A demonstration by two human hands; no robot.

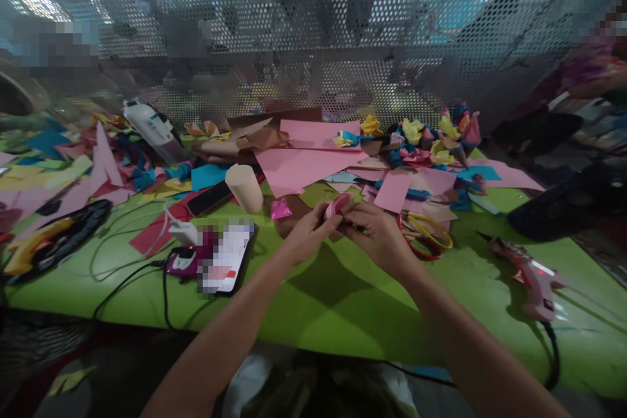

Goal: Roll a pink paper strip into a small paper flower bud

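Pink paper roll (337, 204) pinched between both hands above the green table (343, 300), left hand (307, 233) fingers closed on its near side, right hand (377, 235) fingers clamped opposite; scissors (425, 235) just right, glue gun (533, 277) farther right, phone (226, 266) left.

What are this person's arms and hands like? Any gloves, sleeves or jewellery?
Both arms are bare from the bottom edge of the picture up to the hands: no sleeves, no gloves. The left hand and right hand show no watch, bracelet or ring that I can make out, though the dim, soft picture could hide small things.
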